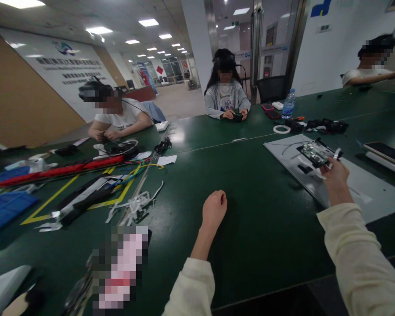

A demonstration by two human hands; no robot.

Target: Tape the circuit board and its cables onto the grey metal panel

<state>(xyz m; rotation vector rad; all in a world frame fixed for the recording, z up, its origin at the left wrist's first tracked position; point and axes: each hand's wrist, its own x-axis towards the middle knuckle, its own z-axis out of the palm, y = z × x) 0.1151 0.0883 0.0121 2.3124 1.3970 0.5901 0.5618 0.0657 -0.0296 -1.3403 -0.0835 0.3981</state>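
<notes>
My right hand (337, 175) grips a green circuit board (316, 153) by its near right edge, fingers closed. A dark frame and a white strip show beside the board. Under it lies a grey flat panel (378, 184), with a small black part (304, 169) near the board. My left hand (215, 208) rests on the green table (250, 237), curled into a loose fist with nothing visible in it. To its left is a tangle of white strips (138, 206).
A water bottle (288, 104), a white tape roll (281, 129) and black cables (327, 126) stand beyond the panel. Leftward are a red strip (62, 170), a blue tray (8, 210) and coloured wires (131, 175). Several co-workers sit around the table, one person (227, 92) opposite.
</notes>
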